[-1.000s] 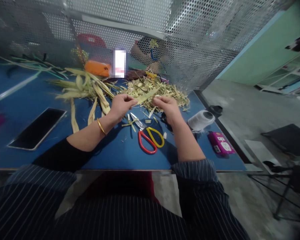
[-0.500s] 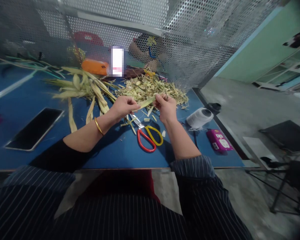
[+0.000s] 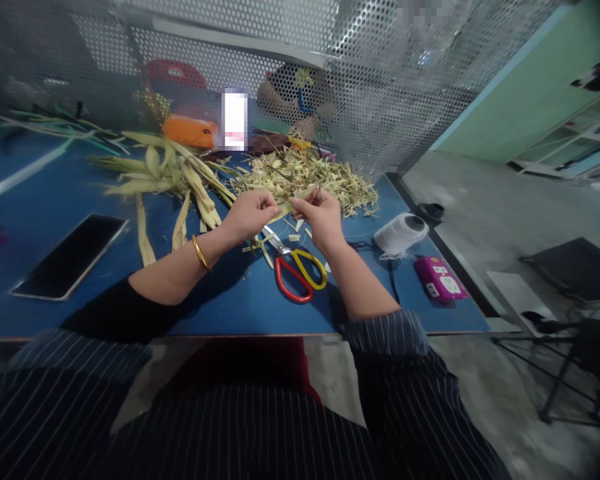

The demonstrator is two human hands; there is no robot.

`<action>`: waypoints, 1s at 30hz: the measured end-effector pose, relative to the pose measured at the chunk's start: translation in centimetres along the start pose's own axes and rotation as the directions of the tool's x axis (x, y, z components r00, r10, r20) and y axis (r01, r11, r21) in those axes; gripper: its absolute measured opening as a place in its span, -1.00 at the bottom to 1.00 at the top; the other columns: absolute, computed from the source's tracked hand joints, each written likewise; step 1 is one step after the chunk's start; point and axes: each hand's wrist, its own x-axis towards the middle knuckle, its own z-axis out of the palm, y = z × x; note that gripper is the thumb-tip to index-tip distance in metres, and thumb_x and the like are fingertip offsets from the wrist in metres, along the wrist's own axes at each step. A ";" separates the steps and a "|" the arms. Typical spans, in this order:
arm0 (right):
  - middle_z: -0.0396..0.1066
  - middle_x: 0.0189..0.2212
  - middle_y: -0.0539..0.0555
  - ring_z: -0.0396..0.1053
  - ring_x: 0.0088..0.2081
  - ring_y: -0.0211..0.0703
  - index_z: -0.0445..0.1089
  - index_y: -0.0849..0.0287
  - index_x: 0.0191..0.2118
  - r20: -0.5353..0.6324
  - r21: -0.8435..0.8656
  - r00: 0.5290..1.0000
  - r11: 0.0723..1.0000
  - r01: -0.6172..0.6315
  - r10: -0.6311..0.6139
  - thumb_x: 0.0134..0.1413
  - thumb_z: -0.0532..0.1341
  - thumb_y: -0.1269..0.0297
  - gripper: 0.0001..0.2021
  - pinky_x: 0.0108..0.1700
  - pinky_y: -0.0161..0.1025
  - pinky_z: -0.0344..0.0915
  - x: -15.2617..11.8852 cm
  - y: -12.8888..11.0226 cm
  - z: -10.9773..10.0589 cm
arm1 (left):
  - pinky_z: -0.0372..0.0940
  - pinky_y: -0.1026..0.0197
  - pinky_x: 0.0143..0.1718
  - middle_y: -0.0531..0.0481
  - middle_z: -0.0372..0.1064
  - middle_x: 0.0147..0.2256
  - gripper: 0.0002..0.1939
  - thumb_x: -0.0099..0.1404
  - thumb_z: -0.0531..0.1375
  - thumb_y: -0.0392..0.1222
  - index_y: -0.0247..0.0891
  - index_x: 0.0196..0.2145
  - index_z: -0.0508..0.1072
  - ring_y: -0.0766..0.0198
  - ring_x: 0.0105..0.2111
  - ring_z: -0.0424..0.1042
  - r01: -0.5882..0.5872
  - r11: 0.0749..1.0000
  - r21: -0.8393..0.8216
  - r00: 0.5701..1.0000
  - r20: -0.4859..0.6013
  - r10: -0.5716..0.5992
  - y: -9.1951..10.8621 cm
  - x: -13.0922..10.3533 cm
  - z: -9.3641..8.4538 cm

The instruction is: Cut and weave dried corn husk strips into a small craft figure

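Observation:
A pale green strip of husk (image 3: 285, 210) is stretched between my two hands. My left hand (image 3: 253, 212) pinches its left end between thumb and fingers. Close beside it, my right hand (image 3: 321, 215) pinches the strip farther right. Just below the hands, scissors with one red and one yellow handle (image 3: 294, 273) lie on the blue table (image 3: 220, 313), among a few cut husk bits. Behind the hands spreads a heap of husk scraps (image 3: 310, 170). Long dried husks (image 3: 173, 177) lie to the left.
A dark phone (image 3: 70, 257) lies at the left. At the right are a white thread spool (image 3: 400, 235) and a purple packet (image 3: 440, 278). An orange pouch (image 3: 190, 131) sits before a perforated metal screen (image 3: 370, 87); a person's arms show behind it.
My right hand has moved left, closer to my left hand, and less of the strip shows between them. My left hand has barely moved.

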 end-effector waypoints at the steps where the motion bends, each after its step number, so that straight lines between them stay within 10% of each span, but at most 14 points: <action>1: 0.29 -0.62 -0.10 0.31 -0.54 -0.31 0.16 0.09 -0.52 -0.033 -0.012 0.999 1.000 0.009 -0.010 -0.19 0.37 0.19 -0.68 -0.43 -0.30 0.32 0.0 0.0 0.0 | -0.01 0.27 -0.53 0.11 0.17 -0.63 -0.84 0.09 0.23 -0.18 -0.25 -0.58 0.37 0.36 -0.58 0.12 -0.003 1.000 0.006 1.000 0.008 0.003 0.1 0.0 0.0; 18: 0.27 -0.61 -0.11 0.30 -0.53 -0.31 0.16 0.11 -0.50 -0.013 0.085 1.000 0.996 0.013 -0.012 -0.05 0.28 0.13 -0.72 -0.46 -0.34 0.20 -0.3 1.0 0.5 | -0.11 0.30 -0.59 0.13 0.13 -0.69 -0.77 0.03 0.30 -0.20 -0.33 -0.65 0.37 0.46 -0.63 0.03 0.091 0.972 -0.215 0.978 0.203 -0.046 -0.1 -0.1 0.0; 24: 0.21 -0.54 -0.08 0.23 -0.43 -0.28 0.14 0.11 -0.49 0.003 -0.435 0.923 0.831 0.347 -0.384 0.11 0.19 0.14 -0.73 -0.28 -0.27 0.19 0.3 1.0 -0.8 | 0.01 0.30 -0.54 0.08 0.28 -0.64 -0.84 0.06 0.32 -0.18 -0.35 -0.54 0.53 0.43 -0.60 0.15 0.152 0.943 -0.296 0.976 0.193 -0.096 -0.5 0.0 0.2; 30: 0.38 -0.43 -0.01 0.31 -0.38 -0.21 0.31 0.16 -0.13 0.150 -0.735 0.979 0.647 0.203 -0.137 0.11 0.19 -0.04 -0.63 -0.31 -0.25 0.14 -1.8 -2.6 -3.6 | 0.02 0.33 -0.56 0.10 0.28 -0.64 -0.84 0.13 0.27 -0.23 -0.35 -0.55 0.53 0.47 -0.62 0.12 0.169 0.938 -0.303 0.985 0.031 -0.168 -0.4 0.4 -0.8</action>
